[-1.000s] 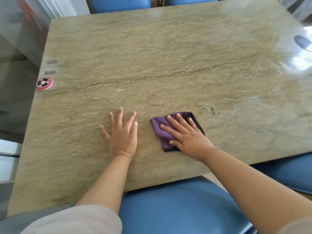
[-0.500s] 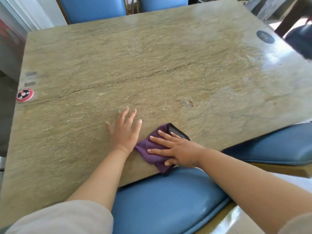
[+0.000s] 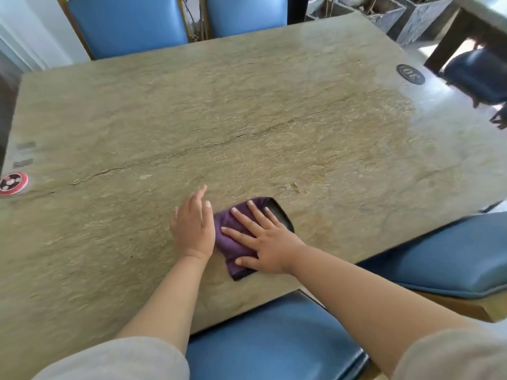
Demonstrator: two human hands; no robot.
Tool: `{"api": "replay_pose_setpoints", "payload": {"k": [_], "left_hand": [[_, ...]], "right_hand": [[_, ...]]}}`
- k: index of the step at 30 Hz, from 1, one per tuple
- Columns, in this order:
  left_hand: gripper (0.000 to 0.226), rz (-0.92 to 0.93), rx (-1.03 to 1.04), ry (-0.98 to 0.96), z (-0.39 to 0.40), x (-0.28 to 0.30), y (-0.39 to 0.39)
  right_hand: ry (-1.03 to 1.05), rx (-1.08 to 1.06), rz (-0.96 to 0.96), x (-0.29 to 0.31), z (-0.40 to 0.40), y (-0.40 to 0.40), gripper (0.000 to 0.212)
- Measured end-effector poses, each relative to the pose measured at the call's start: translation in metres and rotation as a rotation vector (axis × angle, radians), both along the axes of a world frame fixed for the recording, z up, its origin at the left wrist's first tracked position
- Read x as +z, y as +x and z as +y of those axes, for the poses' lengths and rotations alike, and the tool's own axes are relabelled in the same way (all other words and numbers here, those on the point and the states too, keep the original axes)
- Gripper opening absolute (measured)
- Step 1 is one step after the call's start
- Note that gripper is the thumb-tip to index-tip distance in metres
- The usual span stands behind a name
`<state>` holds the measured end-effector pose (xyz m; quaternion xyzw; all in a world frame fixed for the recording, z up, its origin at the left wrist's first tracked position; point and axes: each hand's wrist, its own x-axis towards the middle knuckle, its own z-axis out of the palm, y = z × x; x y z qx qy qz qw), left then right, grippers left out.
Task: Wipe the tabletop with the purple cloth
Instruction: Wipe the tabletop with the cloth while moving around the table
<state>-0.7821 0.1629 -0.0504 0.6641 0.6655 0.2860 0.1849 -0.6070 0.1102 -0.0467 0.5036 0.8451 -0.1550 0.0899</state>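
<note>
Right hand (image 3: 267,241) lay flat on the purple cloth (image 3: 233,244), fingers straight and spread, palm down – pressing, not gripping. Forearm came in from the tabletop's near-right corner, angled toward its far-left. The cloth was folded, with a dark edge showing at its far-right end, and lay on the stone tabletop (image 3: 247,127) close to the near edge, roughly mid-width. Left hand (image 3: 193,226) sat just beside the cloth's left edge, touching or nearly touching it – palm down on the tabletop, fingers extended and close together, holding nothing. Left forearm ran back over the near edge; grey sleeves visible on both arms. A few crumbs (image 3: 297,187) lay beyond the cloth's far-right end. Red round sticker (image 3: 12,182) at the left edge, dark oval badge (image 3: 410,74) near the far-right corner. Blue chairs (image 3: 129,21) along the far and near edges.
</note>
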Motion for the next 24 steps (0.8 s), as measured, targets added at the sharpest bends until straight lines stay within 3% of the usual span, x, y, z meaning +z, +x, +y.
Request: {"api": "replay_pose_setpoints", "payload": {"k": [4, 8, 13, 19, 24], "left_hand": [[0.067, -0.093, 0.109, -0.039, 0.017, -0.006, 0.001], [0.065, 0.343, 0.023, -0.11, 0.02, -0.014, 0.011], [0.066, 0.538, -0.004, -0.188, 0.025, -0.023, 0.008], [0.07, 0.574, -0.008, -0.208, 0.026, -0.023, 0.007], [0.069, 0.574, -0.014, -0.208, 0.027, -0.022, 0.008]], "right_hand": [[0.092, -0.165, 0.047, -0.004, 0.065, -0.017, 0.062], [0.118, -0.23, 0.044, -0.007, 0.139, -0.011, 0.055], [0.097, -0.342, 0.081, -0.008, 0.205, 0.028, 0.053], [0.113, -0.602, 0.282, -0.009, 0.192, 0.083, 0.049], [0.044, -0.645, 0.431, -0.003, 0.146, 0.107, 0.051]]}}
